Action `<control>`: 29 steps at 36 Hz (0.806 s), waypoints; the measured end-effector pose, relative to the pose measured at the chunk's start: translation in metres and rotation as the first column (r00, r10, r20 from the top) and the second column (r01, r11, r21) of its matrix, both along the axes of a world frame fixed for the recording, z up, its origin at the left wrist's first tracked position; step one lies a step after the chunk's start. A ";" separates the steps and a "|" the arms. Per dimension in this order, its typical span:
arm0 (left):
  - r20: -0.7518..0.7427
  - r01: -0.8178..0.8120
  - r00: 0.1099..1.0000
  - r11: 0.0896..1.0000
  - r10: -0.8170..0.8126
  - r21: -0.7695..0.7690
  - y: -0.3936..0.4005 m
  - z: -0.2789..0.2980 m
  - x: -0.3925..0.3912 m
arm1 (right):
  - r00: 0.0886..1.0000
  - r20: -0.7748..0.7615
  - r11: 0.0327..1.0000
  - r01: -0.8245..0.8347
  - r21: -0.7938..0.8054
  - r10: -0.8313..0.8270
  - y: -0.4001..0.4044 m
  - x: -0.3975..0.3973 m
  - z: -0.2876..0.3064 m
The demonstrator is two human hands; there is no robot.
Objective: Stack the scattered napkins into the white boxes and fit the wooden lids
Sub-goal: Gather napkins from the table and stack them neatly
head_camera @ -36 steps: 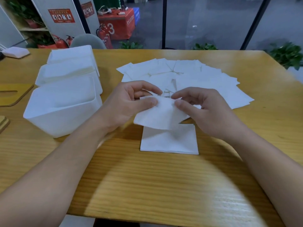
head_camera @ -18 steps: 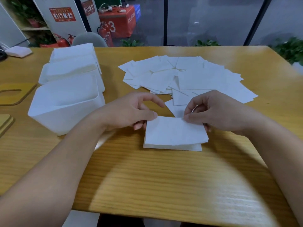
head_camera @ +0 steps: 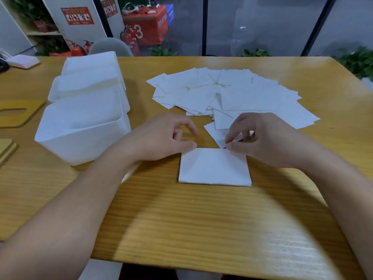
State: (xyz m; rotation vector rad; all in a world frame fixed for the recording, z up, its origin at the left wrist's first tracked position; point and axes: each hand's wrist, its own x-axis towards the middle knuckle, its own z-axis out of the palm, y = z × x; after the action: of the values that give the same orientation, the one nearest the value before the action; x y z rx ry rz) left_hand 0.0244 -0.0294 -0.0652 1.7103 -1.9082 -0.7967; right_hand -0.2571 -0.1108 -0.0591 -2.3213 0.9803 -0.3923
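A small squared stack of white napkins lies on the table in front of me. My left hand hovers at its far left corner with the thumb tip touching that corner and the fingers loosely curled, holding nothing. My right hand is at the far right corner, where thumb and forefinger pinch a napkin's edge. Beyond the hands, several scattered napkins lie fanned out. Three white boxes stand in a row at the left: the nearest box, the middle box and the far box.
A wooden lid with a slot lies left of the boxes, and more wooden lids are stacked at the left edge. A white device sits at the far left corner. The wooden table extends toward me.
The napkin both hands held in the air a second ago now lies flat on the stack. My left hand has let go of it. Both hands sit at the stack's far corners.
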 end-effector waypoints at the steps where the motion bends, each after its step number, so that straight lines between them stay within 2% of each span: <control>1: -0.012 -0.014 1.000 1.000 0.014 -0.021 0.000 0.000 0.000 | 0.999 -0.012 0.999 -0.032 0.002 0.032 0.000 0.000 0.001; 7: 0.006 -0.048 0.999 0.994 0.049 -0.096 -0.003 -0.005 -0.002 | 0.983 -0.126 0.986 -0.144 -0.088 0.132 -0.003 -0.002 -0.002; 16: 0.030 -0.056 0.998 0.995 0.059 -0.081 -0.006 -0.011 -0.003 | 0.964 -0.195 0.971 -0.207 -0.119 0.182 -0.001 0.002 -0.004; 20: -0.126 -0.115 0.987 0.987 0.101 -0.112 -0.006 -0.010 -0.009 | 0.989 -0.044 0.989 -0.143 -0.027 0.142 0.006 0.005 0.000; 23: -0.261 -0.161 0.957 0.979 0.124 -0.125 -0.006 -0.008 -0.012 | 0.979 0.084 0.983 -0.185 0.001 0.184 0.017 0.012 0.003; 27: -0.318 -0.207 0.935 0.971 0.159 -0.122 -0.004 -0.004 -0.013 | 0.959 0.095 0.961 -0.273 0.046 0.268 0.029 0.018 0.004; 29: -0.300 -0.216 0.939 0.967 0.168 -0.136 -0.003 -0.005 -0.012 | 0.961 0.119 0.967 -0.255 0.030 0.249 0.028 0.017 0.003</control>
State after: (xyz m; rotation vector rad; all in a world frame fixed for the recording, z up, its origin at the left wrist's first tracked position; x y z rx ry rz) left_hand 0.0129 -0.0327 -0.0698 1.5560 -1.5411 -0.7402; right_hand -0.2396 -0.0826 -0.0557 -2.3177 0.6220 -0.3891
